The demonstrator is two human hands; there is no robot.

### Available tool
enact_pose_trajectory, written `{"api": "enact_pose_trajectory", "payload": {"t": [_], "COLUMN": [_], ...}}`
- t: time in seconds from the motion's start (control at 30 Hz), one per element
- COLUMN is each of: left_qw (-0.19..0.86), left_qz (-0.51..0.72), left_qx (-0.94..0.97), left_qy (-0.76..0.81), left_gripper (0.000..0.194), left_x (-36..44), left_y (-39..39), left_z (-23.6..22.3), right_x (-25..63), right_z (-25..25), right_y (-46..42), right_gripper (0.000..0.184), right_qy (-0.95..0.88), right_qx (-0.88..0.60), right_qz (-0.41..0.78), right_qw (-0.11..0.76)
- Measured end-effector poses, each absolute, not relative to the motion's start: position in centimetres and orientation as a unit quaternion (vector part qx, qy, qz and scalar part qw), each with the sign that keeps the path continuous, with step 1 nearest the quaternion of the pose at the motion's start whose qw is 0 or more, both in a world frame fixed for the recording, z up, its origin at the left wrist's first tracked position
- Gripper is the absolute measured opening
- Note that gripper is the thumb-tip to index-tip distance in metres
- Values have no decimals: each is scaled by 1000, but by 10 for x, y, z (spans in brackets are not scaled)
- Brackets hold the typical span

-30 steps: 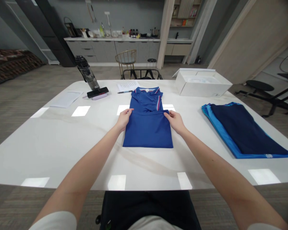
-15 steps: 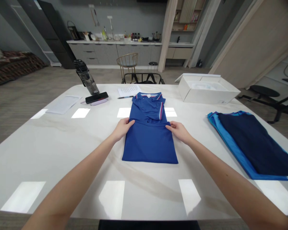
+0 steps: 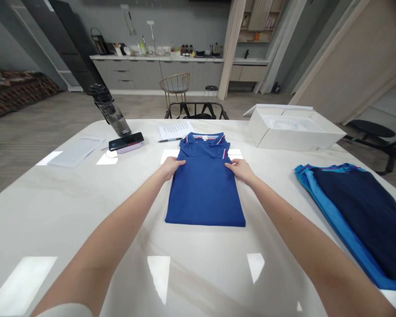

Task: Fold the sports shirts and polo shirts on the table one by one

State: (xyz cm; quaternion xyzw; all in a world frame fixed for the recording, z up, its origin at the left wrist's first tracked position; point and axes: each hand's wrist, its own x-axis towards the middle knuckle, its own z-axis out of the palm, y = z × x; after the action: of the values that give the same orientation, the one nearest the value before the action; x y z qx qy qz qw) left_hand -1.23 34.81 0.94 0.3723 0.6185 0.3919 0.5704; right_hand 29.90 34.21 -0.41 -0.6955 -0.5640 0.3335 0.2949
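A blue polo shirt (image 3: 204, 191) lies folded on the white table (image 3: 112, 233), its striped collar at the far end. Its lower part is turned up over the body, with the flap's edge just below the collar and one striped sleeve trim partly covered. My left hand (image 3: 171, 167) pinches the flap's left corner between thumb and fingers. At the right corner, my right hand (image 3: 241, 170) holds the same edge in a pinch. Some fingertips are hidden under the cloth.
To the right lies a stack of folded clothes (image 3: 359, 211), dark navy on top. Behind it stands an open white box (image 3: 284, 134). At the far left are a clear bottle (image 3: 114, 112), a phone (image 3: 126, 141), papers (image 3: 75, 151) and a pen (image 3: 170, 140).
Both hands have drawn the flap's edge farther toward the collar, covering more of the sleeve and its striped trim. The view has shifted slightly.
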Motion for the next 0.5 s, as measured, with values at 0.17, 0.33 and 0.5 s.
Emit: {"api": "enact_pose_trajectory", "payload": {"t": [0.17,0.33,0.5], "left_qw": [527,543,569], "left_qz": [515,552,431], "left_qx": [489,421,372], "left_qy": [468,472,593], "left_gripper": [42,38,27], "left_x": [-5,0,-3], "left_y": [368,409,428], "left_z": [22,22,-3], "right_x": [306,301,298], "right_z": [4,10,-10], "right_y": [358,396,409], "right_gripper": [28,34,24], "right_qy": [-603,-577,-576], "right_qx": [-624,-627,-703], "right_qz": [318,277,268], "right_qw": [382,445,320]}}
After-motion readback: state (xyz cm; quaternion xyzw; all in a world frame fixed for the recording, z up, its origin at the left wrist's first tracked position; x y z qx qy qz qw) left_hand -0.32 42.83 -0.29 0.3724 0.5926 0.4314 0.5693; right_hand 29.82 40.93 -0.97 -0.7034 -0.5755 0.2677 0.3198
